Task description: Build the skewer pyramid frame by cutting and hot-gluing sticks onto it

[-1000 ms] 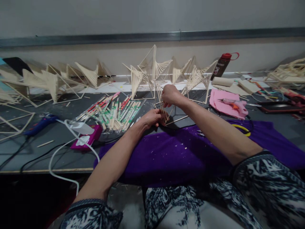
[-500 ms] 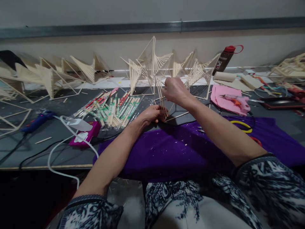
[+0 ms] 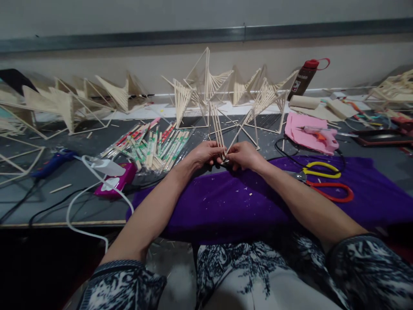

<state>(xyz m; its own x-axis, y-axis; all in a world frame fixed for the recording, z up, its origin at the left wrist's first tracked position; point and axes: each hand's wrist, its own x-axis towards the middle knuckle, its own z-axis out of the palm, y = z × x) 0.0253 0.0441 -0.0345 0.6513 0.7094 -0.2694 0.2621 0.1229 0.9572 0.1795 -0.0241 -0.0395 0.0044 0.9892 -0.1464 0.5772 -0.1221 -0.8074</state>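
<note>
Purple cloth [image 3: 222, 211] covers the near edge of a dark grey table [image 3: 74, 209], dotted with pale scraps, as a person in black-and-white patterned sleeves [image 3: 124, 286] works with bare hands. Scissors [image 3: 303, 175] with one red and one yellow handle lie on the cloth beside the right forearm. Just beyond the cloth's far edge, at the middle of the table, the left hand [image 3: 204, 153] pinches the lower end of a wooden stick frame [image 3: 217, 125] between thumb and fingers. The right hand [image 3: 245, 155], fingers drawn together, grips the frame's base from the other side; its sticks rise in a narrow fan. To the left sit a magenta power block [image 3: 118, 183], a blue glue gun [image 3: 53, 164] and wrapped chopsticks [image 3: 151, 148]; to the right, a pink glue gun [image 3: 327, 137] rests on pink sheets [image 3: 295, 125]. Behind, finished-looking stick models [image 3: 182, 103] and a red-capped bottle [image 3: 302, 81] stand before a pale wall [image 3: 206, 13].
</note>
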